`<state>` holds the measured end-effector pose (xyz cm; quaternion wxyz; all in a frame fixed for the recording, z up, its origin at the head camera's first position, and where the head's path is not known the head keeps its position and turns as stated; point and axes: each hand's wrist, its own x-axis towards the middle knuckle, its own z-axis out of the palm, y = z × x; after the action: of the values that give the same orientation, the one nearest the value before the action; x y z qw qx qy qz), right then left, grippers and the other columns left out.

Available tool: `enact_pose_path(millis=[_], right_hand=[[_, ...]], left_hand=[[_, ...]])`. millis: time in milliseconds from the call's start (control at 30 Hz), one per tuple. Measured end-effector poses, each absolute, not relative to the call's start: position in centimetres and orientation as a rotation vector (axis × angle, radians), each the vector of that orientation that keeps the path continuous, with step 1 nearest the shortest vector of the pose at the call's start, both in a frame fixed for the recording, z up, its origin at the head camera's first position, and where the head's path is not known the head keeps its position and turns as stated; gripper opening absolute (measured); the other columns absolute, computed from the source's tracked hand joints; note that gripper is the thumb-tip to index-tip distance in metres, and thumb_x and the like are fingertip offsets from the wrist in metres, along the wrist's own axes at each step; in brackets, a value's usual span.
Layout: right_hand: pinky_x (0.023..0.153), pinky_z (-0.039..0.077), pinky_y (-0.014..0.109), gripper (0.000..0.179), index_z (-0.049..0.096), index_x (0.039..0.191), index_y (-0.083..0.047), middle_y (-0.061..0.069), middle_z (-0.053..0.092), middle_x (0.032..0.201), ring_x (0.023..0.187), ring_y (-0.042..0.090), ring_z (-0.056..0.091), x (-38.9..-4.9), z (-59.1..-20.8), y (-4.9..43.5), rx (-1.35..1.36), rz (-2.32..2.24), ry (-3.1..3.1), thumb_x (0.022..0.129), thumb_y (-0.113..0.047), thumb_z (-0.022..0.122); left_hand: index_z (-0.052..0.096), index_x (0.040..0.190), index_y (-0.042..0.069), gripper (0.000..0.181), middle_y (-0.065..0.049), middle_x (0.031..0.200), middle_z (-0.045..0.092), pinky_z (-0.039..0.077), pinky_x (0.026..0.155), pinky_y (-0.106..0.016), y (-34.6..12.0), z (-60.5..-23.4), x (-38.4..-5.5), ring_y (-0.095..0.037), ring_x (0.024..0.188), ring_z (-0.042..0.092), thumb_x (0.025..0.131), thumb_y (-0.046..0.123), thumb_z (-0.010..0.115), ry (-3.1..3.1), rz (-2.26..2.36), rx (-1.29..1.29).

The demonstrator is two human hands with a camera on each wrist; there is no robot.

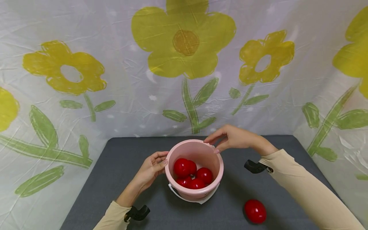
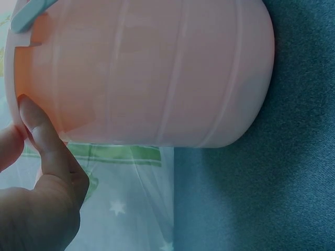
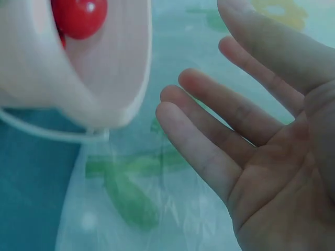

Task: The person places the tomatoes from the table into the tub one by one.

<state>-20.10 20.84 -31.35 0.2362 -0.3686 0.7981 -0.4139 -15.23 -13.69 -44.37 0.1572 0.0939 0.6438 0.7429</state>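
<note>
A pink bucket (image 1: 195, 195) with a white handle (image 1: 205, 199) stands on the dark table, holding several glossy red round balls (image 1: 204, 175). My left hand (image 1: 152, 169) pinches its rim at the left; in the left wrist view the fingers (image 2: 47, 138) curl under the rim from outside, the thumb (image 2: 10, 146) on the other side. Over the rim's far right edge is my right hand (image 1: 237, 138), palm facing the bucket. Its fingers (image 3: 201, 151) are spread and gently bent beside the bucket's opening in the right wrist view, with nothing between them.
One more red ball (image 1: 255, 211) lies on the dark grey table (image 1: 126, 153), to the right and front of the bucket. A cloth with yellow flowers (image 1: 184, 108) hangs behind the table and along its sides. Black wrist mounts (image 1: 254, 166) stick out from both sleeves.
</note>
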Motion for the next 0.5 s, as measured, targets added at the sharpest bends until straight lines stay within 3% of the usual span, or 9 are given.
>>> enact_pose_path(millis=[300,500], right_hand=[[0.083,0.06,0.03,0.052,0.065,0.13,-0.01,0.017,0.062,0.135,0.116,0.016,0.067,-17.5,-32.9,26.2,-0.832,-1.131,2.259,0.082,-0.023,0.08],[0.083,0.06,0.029,0.051,0.063,0.131,-0.008,0.024,0.059,0.137,0.113,-0.004,0.062,-15.6,-36.3,29.3,-0.789,-1.154,2.186,0.084,-0.018,0.078]], left_hand=[[0.038,0.139,-0.007,0.05,0.0,0.115,0.061,0.058,0.077,-0.022,-13.7,-44.5,-15.2,-0.008,0.098,0.064,0.097,0.007,0.06,1.848,2.126,0.27],[0.037,0.139,-0.008,0.05,0.0,0.114,0.061,0.058,0.077,-0.021,-13.8,-44.4,-15.2,-0.007,0.097,0.064,0.097,0.006,0.06,1.843,2.132,0.27]])
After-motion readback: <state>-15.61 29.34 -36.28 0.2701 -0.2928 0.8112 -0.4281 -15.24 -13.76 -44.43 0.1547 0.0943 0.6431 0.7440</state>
